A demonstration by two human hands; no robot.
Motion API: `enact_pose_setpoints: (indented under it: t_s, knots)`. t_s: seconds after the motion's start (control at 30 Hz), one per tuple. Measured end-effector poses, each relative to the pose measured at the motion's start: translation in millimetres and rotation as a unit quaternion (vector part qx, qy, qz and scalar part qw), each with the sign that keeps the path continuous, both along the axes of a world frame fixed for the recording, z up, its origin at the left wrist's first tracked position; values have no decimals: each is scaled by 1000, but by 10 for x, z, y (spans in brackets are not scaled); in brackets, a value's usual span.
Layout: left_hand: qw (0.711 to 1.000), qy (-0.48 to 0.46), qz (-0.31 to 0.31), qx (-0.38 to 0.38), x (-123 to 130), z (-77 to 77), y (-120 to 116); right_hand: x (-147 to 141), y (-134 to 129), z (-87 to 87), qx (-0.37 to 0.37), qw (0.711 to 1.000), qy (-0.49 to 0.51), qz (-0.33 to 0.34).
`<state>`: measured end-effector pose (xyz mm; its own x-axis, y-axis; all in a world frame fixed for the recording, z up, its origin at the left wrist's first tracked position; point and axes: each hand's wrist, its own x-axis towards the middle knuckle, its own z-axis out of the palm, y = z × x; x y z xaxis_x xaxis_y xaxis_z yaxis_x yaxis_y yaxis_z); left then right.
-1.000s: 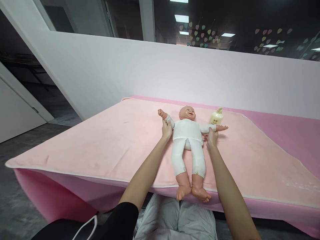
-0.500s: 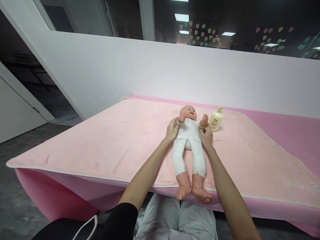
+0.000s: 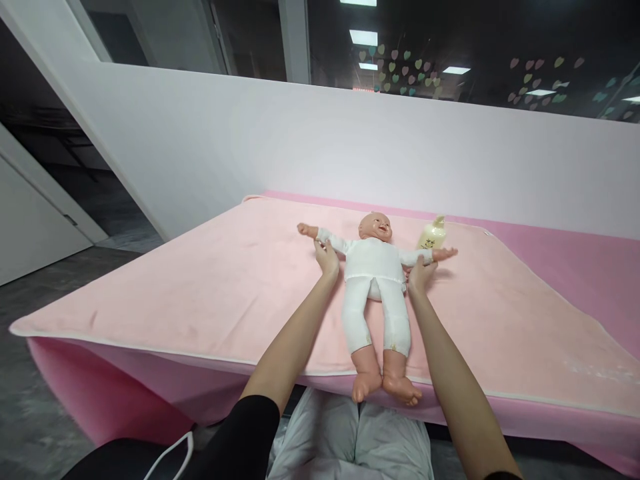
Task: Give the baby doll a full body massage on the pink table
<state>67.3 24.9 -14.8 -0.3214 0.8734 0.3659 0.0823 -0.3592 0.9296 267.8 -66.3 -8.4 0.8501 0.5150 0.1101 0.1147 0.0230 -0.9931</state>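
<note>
A baby doll [image 3: 376,260] with a white cloth body lies on its back, head away from me and feet over the near edge. Both its arms are spread out sideways. My left hand [image 3: 327,259] is closed around the doll's arm on the left, near the wrist. On the right, my right hand [image 3: 421,272] grips the other arm by its white sleeve. Just behind that arm stands a pale yellow pump bottle [image 3: 433,233], its lower part hidden by the doll's arm.
A peach blanket [image 3: 200,280] covers the table over a pink cloth [image 3: 590,273]. A white wall [image 3: 350,147] with dark glass above rises behind it. My legs in grey trousers [image 3: 350,440] are at the near edge. A white cable [image 3: 173,453] hangs at lower left.
My hands have moved apart, swinging the doll's arms from bent in beside its chest to stretched out at both sides. The doll's trunk and the bottle stay in place.
</note>
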Motion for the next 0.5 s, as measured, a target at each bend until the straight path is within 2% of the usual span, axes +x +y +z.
enact_pose_setpoints:
  t_s: [0.07,0.13,0.23,0.3,0.33,0.4,0.5]
  knots:
    - [997,70,18,33,68,112,-61,-32,14,100,-32,987,-158,8]
    - [981,187,-6,57,153,228,-136,-93,27,211,-73,957,-277,49]
    - [931,358,-44,57,261,341,-227,-214,24,341,-168,919,-342,103]
    - [905,418,-57,53,295,357,-254,-278,12,377,-215,903,-353,118]
    - [900,428,-62,50,297,346,-256,-294,7,377,-221,901,-352,123]
    - [910,406,-69,42,275,295,-236,-292,9,345,-199,914,-333,119]
    - [957,281,-67,39,197,175,-160,-224,33,244,-128,961,-241,52]
